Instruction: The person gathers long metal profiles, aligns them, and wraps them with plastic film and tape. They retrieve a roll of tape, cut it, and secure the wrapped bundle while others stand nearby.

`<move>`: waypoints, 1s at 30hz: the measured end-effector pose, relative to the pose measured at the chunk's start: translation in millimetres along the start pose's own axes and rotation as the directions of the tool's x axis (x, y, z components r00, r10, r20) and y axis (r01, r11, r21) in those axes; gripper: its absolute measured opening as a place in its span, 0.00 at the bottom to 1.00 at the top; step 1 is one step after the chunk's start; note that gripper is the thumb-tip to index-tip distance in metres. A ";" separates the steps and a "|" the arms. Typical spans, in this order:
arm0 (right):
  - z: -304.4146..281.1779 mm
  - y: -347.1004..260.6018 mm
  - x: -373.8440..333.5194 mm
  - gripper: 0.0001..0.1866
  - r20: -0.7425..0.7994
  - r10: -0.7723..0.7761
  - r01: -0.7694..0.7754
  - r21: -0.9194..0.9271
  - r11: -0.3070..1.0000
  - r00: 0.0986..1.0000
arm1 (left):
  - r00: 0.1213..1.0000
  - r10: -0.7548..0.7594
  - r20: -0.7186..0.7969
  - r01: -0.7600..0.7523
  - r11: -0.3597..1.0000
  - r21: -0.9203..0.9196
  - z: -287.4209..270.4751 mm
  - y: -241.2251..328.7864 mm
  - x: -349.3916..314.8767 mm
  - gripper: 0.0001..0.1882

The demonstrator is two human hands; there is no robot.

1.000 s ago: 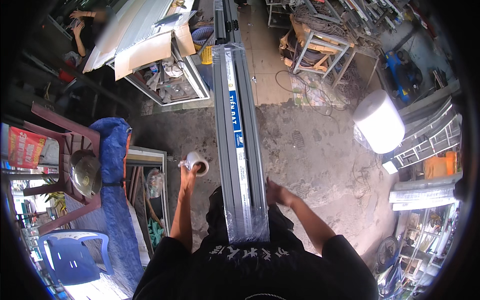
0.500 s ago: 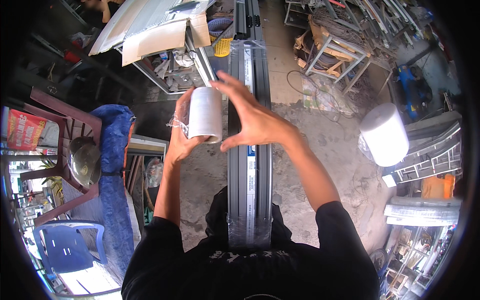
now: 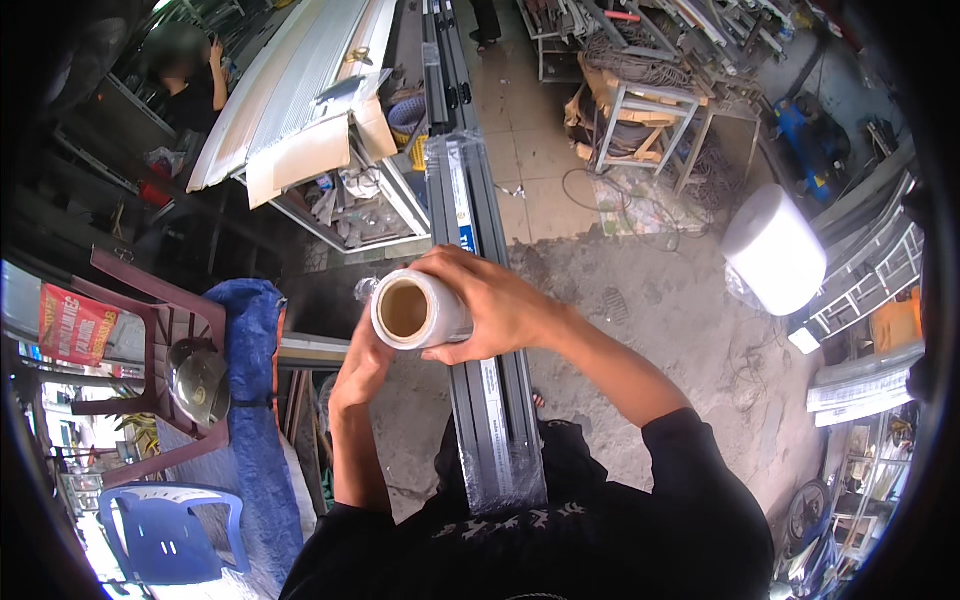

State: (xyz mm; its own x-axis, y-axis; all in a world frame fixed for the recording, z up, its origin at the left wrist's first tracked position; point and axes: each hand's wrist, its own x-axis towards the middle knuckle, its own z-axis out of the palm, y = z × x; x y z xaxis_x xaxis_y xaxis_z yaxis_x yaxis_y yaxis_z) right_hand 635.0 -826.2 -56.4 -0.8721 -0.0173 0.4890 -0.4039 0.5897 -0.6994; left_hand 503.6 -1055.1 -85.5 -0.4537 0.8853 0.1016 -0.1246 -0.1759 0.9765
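Observation:
Both my hands are on a roll of clear stretch film (image 3: 450, 312), whose open cardboard core faces up toward me. My right hand (image 3: 500, 305) wraps round its right side, thumb below and fingers over the top. At the roll's left side my left hand (image 3: 362, 365) is closed against it, its fingers mostly hidden behind the roll. Under the roll runs a long bundle of dark grey metal profiles (image 3: 490, 430), pointing away from my body. Clear film covers its near end and a band farther along, and a white and blue label strip lies on it.
Left stands a rack of long pale panels with a cardboard flap (image 3: 300, 160). A maroon chair holding a helmet (image 3: 198, 380), a blue tarp (image 3: 250, 400) and a blue chair (image 3: 170, 530) are nearer. Right are a big white roll (image 3: 775, 255) and a metal stand (image 3: 650, 125). Another person (image 3: 190, 85) is far left.
My right hand has closed onto the film roll, where it was spread open beside it. The roll has tipped so its core faces me. My view has shifted, and the person shows more.

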 end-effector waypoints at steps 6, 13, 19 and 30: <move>-16.1 5.8 27.7 0.56 -0.244 0.029 -0.001 0.113 0.994 0.969 | 0.959 0.194 -0.208 -0.213 0.975 -0.068 11.7 -4.6 44.6 0.18; -28.0 28.3 34.5 0.74 0.063 0.184 -0.181 -0.057 0.982 0.981 | 0.896 -0.055 -0.440 -0.015 0.988 -0.156 11.1 -10.4 79.1 0.07; -64.6 66.1 73.5 0.75 0.010 0.280 -0.261 -0.335 0.905 0.960 | 0.898 0.098 -0.429 -0.069 0.994 0.084 -17.0 -1.7 143.0 0.12; -155.5 222.1 84.2 0.63 0.014 0.531 -0.350 -0.738 0.577 0.847 | 0.868 -0.076 -0.492 0.143 0.985 0.100 -95.2 -93.8 289.6 0.15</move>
State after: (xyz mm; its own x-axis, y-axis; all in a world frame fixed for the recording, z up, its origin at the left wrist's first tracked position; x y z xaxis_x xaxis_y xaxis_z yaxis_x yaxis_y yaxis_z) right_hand 514.9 -571.1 -89.5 -0.9570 0.2878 0.0355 0.2762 0.9421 -0.1904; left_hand 299.9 -823.2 -165.8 -0.8178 0.5699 -0.0795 -0.0991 -0.0034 0.9951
